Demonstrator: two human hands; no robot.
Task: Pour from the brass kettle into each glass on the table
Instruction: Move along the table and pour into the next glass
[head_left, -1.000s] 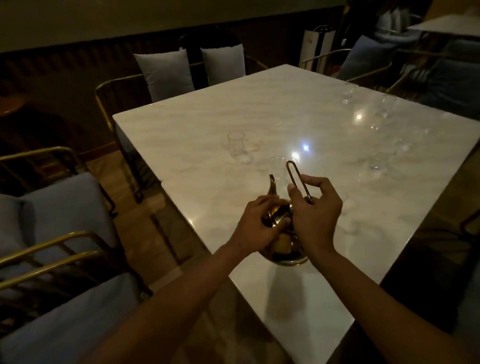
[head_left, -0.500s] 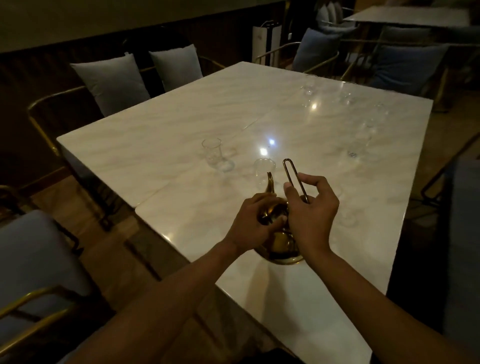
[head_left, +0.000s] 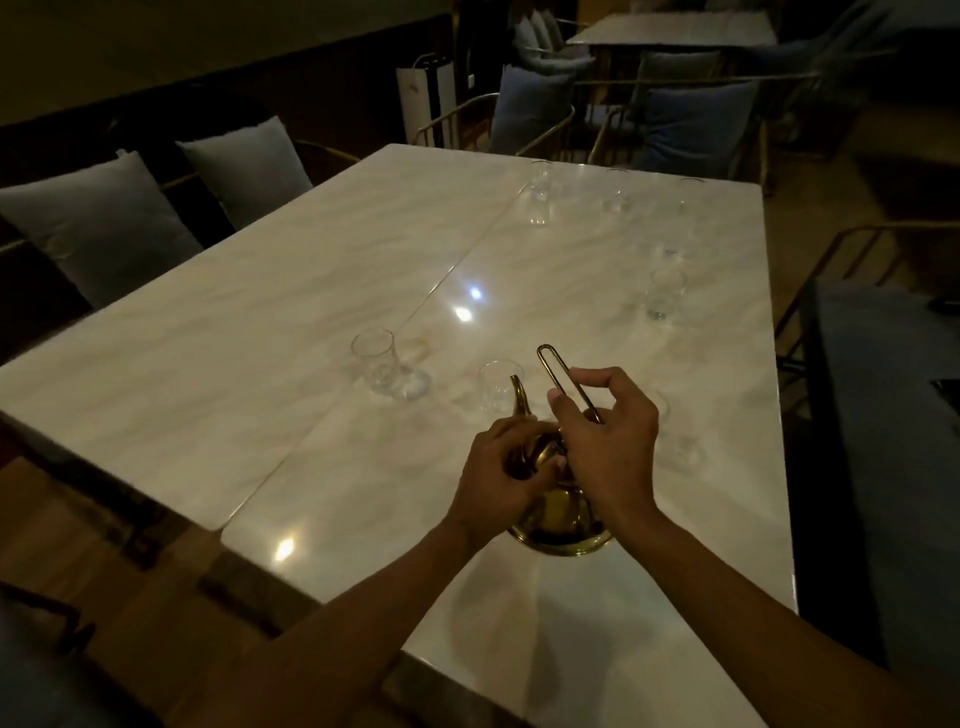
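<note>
While both hands' fingers grip the kettle (head_left: 558, 512), right hand (head_left: 605, 447) pinching its handle (head_left: 563, 382), every glass looks unfilled.

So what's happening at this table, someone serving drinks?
A person has a brass kettle on the marble table. The right hand pinches its tall wire handle; the left hand grips its top. The spout points at the nearest glass. No liquid is visibly pouring.
</note>
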